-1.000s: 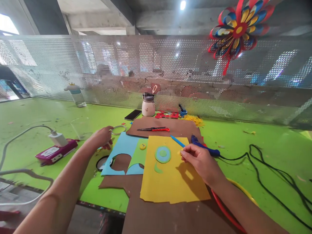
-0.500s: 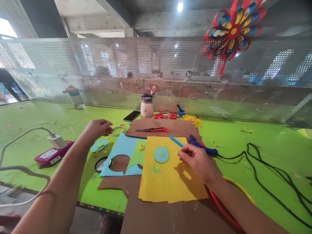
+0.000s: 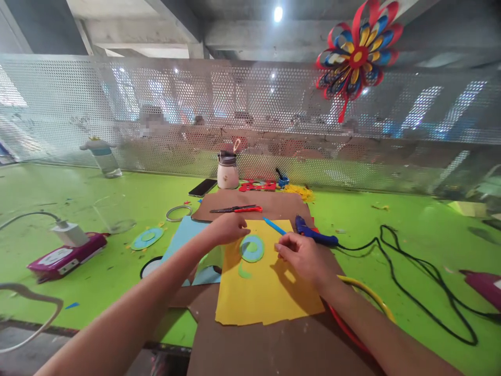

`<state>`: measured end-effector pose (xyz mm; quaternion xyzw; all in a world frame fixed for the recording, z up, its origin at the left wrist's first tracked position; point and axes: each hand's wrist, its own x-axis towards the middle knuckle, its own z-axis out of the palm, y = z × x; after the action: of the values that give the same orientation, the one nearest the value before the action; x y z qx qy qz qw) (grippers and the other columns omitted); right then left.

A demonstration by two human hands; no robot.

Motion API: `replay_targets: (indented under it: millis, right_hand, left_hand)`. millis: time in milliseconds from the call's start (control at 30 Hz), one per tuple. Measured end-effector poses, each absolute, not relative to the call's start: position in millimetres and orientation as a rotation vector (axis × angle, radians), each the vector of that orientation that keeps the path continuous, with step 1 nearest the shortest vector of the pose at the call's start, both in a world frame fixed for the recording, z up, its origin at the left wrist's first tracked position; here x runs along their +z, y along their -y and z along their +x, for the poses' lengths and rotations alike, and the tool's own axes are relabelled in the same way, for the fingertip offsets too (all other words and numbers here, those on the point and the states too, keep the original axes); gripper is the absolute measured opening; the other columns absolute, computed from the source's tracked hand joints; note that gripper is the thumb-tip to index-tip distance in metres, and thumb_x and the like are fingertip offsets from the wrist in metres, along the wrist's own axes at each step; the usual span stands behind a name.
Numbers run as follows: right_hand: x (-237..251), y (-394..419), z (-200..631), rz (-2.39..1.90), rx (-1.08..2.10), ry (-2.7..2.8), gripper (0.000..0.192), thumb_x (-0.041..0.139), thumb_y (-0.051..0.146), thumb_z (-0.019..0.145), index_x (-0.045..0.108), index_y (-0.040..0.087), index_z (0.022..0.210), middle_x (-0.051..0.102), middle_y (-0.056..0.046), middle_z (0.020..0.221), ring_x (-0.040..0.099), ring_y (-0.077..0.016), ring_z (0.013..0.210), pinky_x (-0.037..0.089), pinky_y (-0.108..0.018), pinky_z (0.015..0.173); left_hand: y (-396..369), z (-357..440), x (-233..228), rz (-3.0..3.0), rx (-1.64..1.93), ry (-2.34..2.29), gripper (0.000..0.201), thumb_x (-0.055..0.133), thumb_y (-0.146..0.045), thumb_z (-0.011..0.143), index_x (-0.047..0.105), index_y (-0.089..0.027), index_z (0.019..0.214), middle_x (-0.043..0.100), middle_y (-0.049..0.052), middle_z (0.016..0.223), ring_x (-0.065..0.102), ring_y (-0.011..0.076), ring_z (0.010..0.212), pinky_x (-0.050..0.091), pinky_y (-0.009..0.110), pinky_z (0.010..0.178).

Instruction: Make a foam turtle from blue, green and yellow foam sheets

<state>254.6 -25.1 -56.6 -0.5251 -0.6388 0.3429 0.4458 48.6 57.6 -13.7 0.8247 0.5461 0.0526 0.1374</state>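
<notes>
My right hand (image 3: 300, 256) is closed over the right side of a yellow sheet (image 3: 270, 295), a light-blue pen (image 3: 274, 226) sticking out past its fingers. Over the sheet's upper left edge is my left hand (image 3: 230, 228), fingers bent together; whatever they pinch is too small to make out. Between the hands lies a blue-and-green ringed disc (image 3: 252, 248), with a green leaf-shaped piece (image 3: 245, 272) below it. My left forearm partly covers a cut light-blue sheet (image 3: 180, 235) and a green piece (image 3: 213, 257).
Scissors (image 3: 238, 209) rest on brown card (image 3: 207, 201). Right of the sheet is a blue glue gun (image 3: 315, 233) with a looping black cord. A purple power strip (image 3: 70, 256), a blue oval cutout (image 3: 146, 238), a phone (image 3: 202, 187) and a jar-shaped bottle (image 3: 227, 172) stand around.
My left hand has come from beside the metal ring at left, rightward to the yellow sheet. My right hand stays near the same spot with the pen. The view has shifted slightly.
</notes>
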Motion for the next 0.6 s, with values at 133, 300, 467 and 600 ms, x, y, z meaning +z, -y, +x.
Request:
replay_targets:
  millis: [133, 300, 467, 600]
  right_hand:
    - [-48, 30, 252, -1.37, 0.811, 1.61, 0.015, 0.056, 0.03, 0.076, 0.058, 0.018, 0.069, 0.061, -0.001, 0.063, 0.057, -0.0167, 0.061, 0.043, -0.027, 0.057]
    - [-45, 31, 250, -1.357, 0.82, 1.61, 0.014, 0.056, 0.03, 0.076, 0.057, 0.018, 0.068, 0.061, -0.001, 0.062, 0.055, -0.0163, 0.06, 0.042, -0.026, 0.057]
    - [-50, 29, 252, -1.338, 0.831, 1.611, 0.015, 0.055, 0.031, 0.076, 0.058, 0.017, 0.071, 0.061, -0.002, 0.065, 0.055, -0.0159, 0.062, 0.042, -0.026, 0.058]
    - [-48, 30, 253, -1.344, 0.826, 1.62, 0.015, 0.055, 0.03, 0.077, 0.058, 0.017, 0.071, 0.061, -0.001, 0.065, 0.055, -0.0153, 0.061, 0.042, -0.025, 0.057]
  left_hand:
    - [-50, 59, -27, 2.474, -0.016, -1.649, 0.028, 0.056, -0.035, 0.09, 0.06, -0.016, 0.109, 0.062, 0.008, 0.112, 0.061, 0.0209, 0.097, 0.051, 0.043, 0.084]
    - [-49, 59, -35, 2.528, -0.002, -1.666, 0.034, 0.061, -0.046, 0.081, 0.064, -0.015, 0.095, 0.064, 0.009, 0.104, 0.059, 0.0252, 0.098, 0.047, 0.042, 0.084]
    - [-52, 62, -38, 2.519, 0.081, -1.626, 0.036, 0.064, -0.048, 0.069, 0.065, -0.016, 0.085, 0.066, 0.013, 0.099, 0.061, 0.0295, 0.093, 0.045, 0.034, 0.073]
    - [-54, 62, -40, 2.464, 0.095, -1.615, 0.041, 0.064, -0.049, 0.065, 0.063, -0.017, 0.09, 0.069, 0.01, 0.093, 0.063, 0.0275, 0.084, 0.043, 0.031, 0.063]
